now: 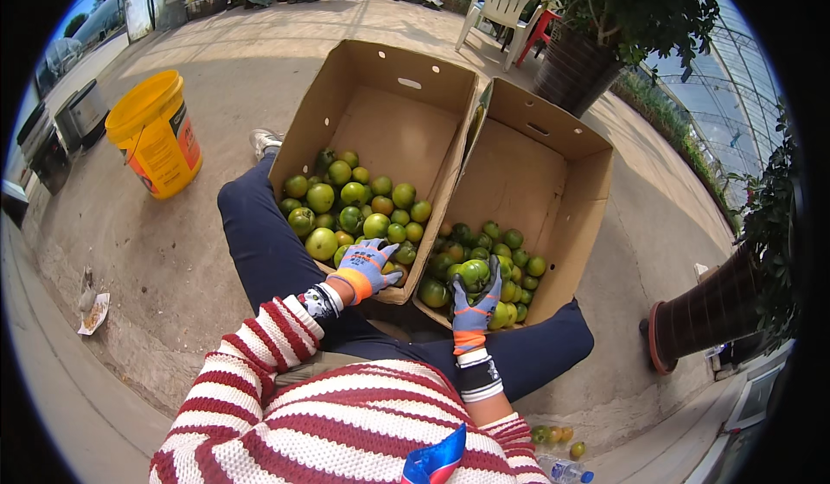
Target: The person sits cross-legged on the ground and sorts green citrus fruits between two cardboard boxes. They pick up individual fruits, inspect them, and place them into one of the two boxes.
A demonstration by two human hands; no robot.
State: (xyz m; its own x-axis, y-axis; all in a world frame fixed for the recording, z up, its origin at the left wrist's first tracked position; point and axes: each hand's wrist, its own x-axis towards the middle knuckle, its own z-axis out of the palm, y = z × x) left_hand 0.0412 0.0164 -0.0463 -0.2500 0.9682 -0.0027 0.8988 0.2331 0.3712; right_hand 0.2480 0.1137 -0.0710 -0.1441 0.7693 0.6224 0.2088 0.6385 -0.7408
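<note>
Two cardboard boxes stand side by side between my legs. The left box [402,117] holds many green tomatoes [320,198], a few of them turning orange. Over its near corner lies my left hand [365,267] in a blue and orange work glove, palm down on the fruit; whether it grips one is hidden. In the right box [519,159], darker green tomatoes [436,292] fill the near end. My right hand [475,305], gloved alike, has thumb and fingers around a large ribbed green tomato [474,274] above the others.
A yellow bucket [155,137] stands on the concrete floor at left. Potted plants [577,62] and a pale plastic chair [502,0] are at the upper right. Several loose tomatoes [555,434] and a plastic bottle [563,469] lie by my right side.
</note>
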